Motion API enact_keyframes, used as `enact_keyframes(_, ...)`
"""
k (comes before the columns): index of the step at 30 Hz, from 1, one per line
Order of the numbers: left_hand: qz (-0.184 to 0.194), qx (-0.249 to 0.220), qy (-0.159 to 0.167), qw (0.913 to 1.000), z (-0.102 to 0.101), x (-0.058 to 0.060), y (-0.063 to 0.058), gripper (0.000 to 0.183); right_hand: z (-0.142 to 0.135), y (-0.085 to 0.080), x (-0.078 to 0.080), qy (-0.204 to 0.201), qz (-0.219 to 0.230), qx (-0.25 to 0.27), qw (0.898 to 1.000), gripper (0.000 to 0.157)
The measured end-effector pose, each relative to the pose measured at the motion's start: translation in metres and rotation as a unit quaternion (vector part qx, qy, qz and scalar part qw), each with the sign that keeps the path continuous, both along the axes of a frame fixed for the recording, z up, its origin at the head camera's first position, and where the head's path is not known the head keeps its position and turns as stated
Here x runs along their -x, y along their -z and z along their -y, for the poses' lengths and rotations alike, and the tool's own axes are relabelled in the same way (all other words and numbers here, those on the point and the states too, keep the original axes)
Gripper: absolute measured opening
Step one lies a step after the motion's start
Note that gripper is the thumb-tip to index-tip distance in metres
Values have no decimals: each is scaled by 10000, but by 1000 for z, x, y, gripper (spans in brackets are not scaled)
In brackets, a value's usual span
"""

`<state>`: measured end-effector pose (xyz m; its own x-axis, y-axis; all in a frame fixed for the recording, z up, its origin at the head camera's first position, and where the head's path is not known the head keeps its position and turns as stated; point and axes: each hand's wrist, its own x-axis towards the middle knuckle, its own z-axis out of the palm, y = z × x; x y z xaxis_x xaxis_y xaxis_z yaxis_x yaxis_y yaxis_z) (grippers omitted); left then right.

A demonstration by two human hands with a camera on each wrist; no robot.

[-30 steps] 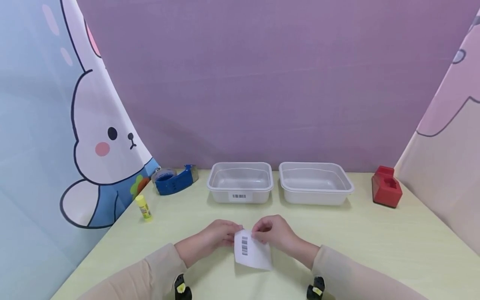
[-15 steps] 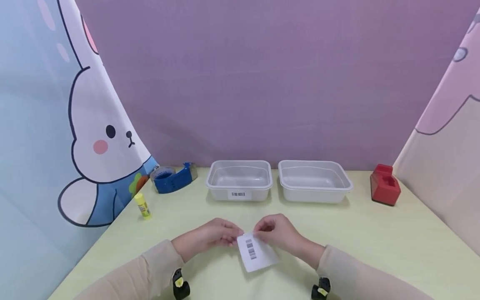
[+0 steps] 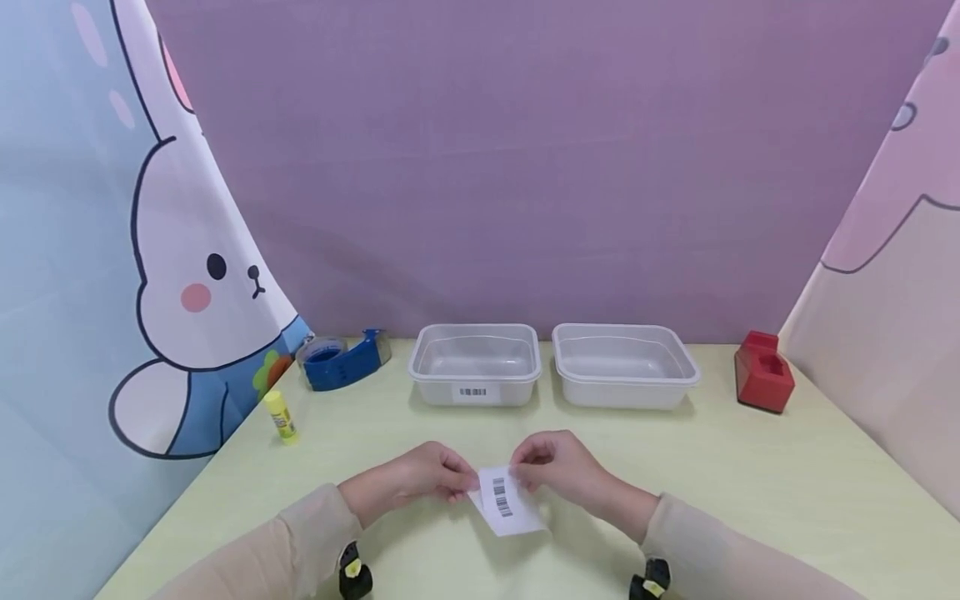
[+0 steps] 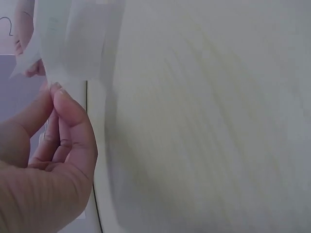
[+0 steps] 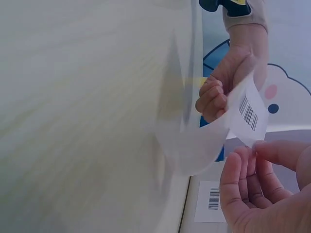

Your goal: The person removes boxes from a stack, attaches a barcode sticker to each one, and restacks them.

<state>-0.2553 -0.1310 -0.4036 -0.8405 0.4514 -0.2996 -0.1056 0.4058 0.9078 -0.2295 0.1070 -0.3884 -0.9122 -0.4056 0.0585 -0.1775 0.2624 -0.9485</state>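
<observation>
Taking the paper in the head view as the middle of a clock, a person's left hand [image 3: 416, 477] sits between nine and ten, and the right hand [image 3: 566, 471] just past two. Both grips are pinches. The right thumb and fingers hold the upper right corner of a barcode label [image 3: 517, 521]. The left thumb and fingers hold the opposite corner, where a thin backing sheet [image 5: 192, 150] seems to lie under or behind the label; which layer sits between those fingers I cannot tell for certain. The paper hangs between the hands, over the table [image 3: 712, 475], and in the right wrist view it bends into a curve, blurred along its lower edge.

The step in hand looks like parting the label from its backing, with some of the two probably joined. The next move calls for a steady left pinch and a slow pull from the right, with fingertips on the very corner so that the sticky side stays clean and the label does not curl onto itself.

Toward twelve stands a white tub [image 3: 431, 392] with a barcode sticker [image 3: 474, 392] on its front wall; between one and two, a second tub [image 3: 626, 397] shows a plain front. A tape dispenser [image 3: 345, 372] lies past ten, a glue stick [image 3: 281, 418] stands before ten, and a red holder [image 3: 765, 379] sits beyond two.
</observation>
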Motion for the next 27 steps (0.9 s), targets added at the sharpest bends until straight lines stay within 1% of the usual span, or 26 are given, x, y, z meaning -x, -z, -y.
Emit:
enact_keyframes(6, -541, 649, 76, 9964, 0, -1, 2, 9, -5, 0, -1, 84, 143, 65, 9998, 15)
enact_keyframes(10, -924, 1091, 170, 9896, 1, -3, 3, 5, -9, 0, -1, 86, 169, 65, 9998, 16)
enact_keyframes(13, -1243, 1421, 253, 9817, 1, -5, 4, 5, -13, -2, -1, 95, 215, 114, 9997, 17)
enact_keyframes(18, -1850, 1782, 403, 9656, -3, -9, 2, 11, -22, -7, 1, 255, 390, 286, 9985, 20)
enact_keyframes(22, -2343, 2050, 524, 9489, -5, -13, -1, 14, -32, -9, 3, 473, 538, 496, 9962, 22)
enact_keyframes(24, -2600, 2183, 591, 9387, -5, -14, -3, 15, -37, -9, 5, 657, 659, 591, 9939, 21)
enact_keyframes(27, -2928, 2331, 688, 9248, -7, -14, -6, 16, -46, -10, 7, 1047, 868, 751, 9879, 18)
